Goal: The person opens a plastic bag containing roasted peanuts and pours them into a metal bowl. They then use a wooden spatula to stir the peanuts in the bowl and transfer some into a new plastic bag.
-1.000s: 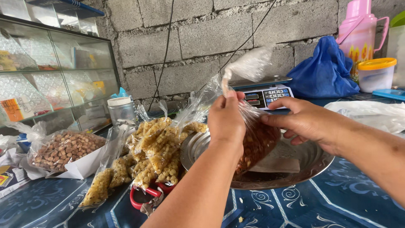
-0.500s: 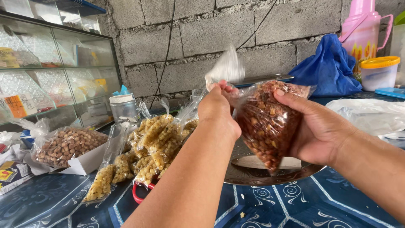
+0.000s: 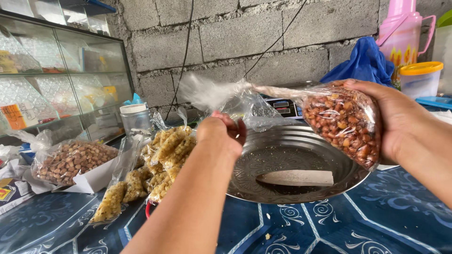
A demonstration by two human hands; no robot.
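A glass display case (image 3: 56, 80) is seen at the upper left of the frame, against a grey block wall (image 3: 263, 37). Below it, at the left edge, an open bag of brown nuts (image 3: 70, 160) is set in a white cardboard tray (image 3: 96, 178) on the blue patterned bench (image 3: 329, 226). Just right of the tray, small packs of yellow snacks (image 3: 155, 164) are piled, some lying flat on the bench, and a clear jar with a white lid (image 3: 134, 120) stands behind them.

At centre, the left hand (image 3: 223, 134) is raised over the near rim of a round metal pan (image 3: 292, 164). Its grip is closed around the twisted neck of a clear plastic bag; the loose top of the bag (image 3: 207, 91) is fanned out above and left of the hand. A flat pale card (image 3: 296, 178) lies in the pan. A digital scale (image 3: 285, 107) is partly seen behind the pan, mostly hidden by plastic.

Right of centre, the bag of nuts (image 3: 343, 120) is held in the air above the right side of the pan, tilted, with its neck stretched leftward. The right hand (image 3: 400, 117) is cupped around its far side, the grip wrapped firmly on the filled part, thumb on top.

At the upper right, a blue cloth (image 3: 365, 63), a pink flask (image 3: 400, 33) and a clear tub with a yellow lid (image 3: 421, 77) are seen near the wall.
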